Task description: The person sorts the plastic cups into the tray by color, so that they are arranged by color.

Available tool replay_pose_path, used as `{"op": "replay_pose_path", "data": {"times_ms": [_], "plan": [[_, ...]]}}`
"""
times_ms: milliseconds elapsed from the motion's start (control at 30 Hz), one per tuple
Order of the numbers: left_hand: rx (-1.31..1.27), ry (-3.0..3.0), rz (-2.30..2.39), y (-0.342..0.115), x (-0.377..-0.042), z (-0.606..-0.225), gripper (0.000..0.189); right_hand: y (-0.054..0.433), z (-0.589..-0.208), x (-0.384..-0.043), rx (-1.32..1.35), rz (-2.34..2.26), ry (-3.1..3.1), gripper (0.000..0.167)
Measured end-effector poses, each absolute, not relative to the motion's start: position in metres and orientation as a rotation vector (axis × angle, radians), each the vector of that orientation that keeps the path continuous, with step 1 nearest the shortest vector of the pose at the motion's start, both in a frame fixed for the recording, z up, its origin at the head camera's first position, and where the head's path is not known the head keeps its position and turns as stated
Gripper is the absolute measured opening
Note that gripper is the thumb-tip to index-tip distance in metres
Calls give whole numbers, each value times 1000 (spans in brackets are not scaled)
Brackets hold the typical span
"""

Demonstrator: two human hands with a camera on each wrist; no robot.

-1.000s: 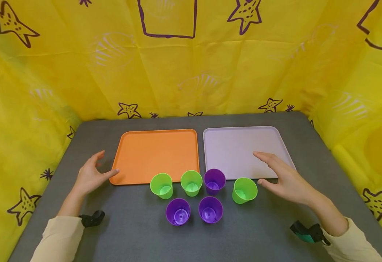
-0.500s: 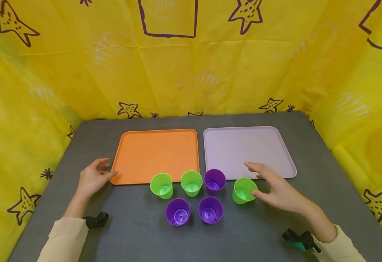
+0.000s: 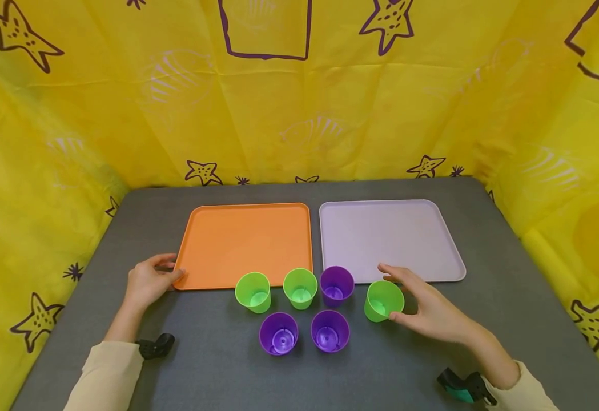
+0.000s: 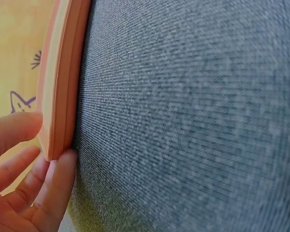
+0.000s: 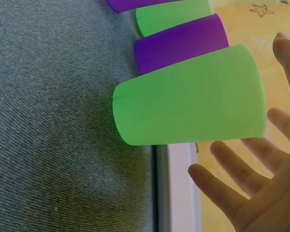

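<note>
My left hand (image 3: 147,281) is at the near left corner of the orange tray (image 3: 248,242). In the left wrist view the thumb (image 4: 19,129) lies on the tray's rim and the fingertips sit at its underside, pinching the corner. My right hand (image 3: 427,305) is beside the rightmost green cup (image 3: 376,311). Its thumb is at the cup's near side and its fingers reach round the far side, spread. The right wrist view shows a gap between those fingers and the green cup (image 5: 188,101), which stands upright on the table.
Two more green cups (image 3: 258,305) (image 3: 300,302) and three purple cups (image 3: 336,299) (image 3: 278,349) (image 3: 330,347) stand in the middle, mouths up. A pale lilac tray (image 3: 381,234) lies behind them on the right. A yellow patterned cloth (image 3: 299,114) surrounds the grey table (image 3: 217,371).
My left hand has moved onto the orange tray's corner and its fingers have drawn in. My right hand has moved left and nearer, round the rightmost green cup. Cups and trays stay put.
</note>
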State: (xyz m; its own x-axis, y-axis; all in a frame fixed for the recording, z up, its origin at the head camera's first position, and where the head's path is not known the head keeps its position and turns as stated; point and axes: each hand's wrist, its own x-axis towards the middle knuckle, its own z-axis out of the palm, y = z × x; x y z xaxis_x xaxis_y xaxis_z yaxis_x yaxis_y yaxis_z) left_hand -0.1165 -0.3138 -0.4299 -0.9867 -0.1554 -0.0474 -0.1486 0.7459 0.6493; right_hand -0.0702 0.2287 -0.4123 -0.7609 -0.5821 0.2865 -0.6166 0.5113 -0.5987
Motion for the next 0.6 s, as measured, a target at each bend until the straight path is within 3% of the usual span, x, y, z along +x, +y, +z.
{"op": "replay_pose_path", "data": {"times_ms": [600], "plan": [[274, -2897, -1271, -317, -120, -434, 44, 225, -423, -66, 976, 1089, -2712, 82]]}}
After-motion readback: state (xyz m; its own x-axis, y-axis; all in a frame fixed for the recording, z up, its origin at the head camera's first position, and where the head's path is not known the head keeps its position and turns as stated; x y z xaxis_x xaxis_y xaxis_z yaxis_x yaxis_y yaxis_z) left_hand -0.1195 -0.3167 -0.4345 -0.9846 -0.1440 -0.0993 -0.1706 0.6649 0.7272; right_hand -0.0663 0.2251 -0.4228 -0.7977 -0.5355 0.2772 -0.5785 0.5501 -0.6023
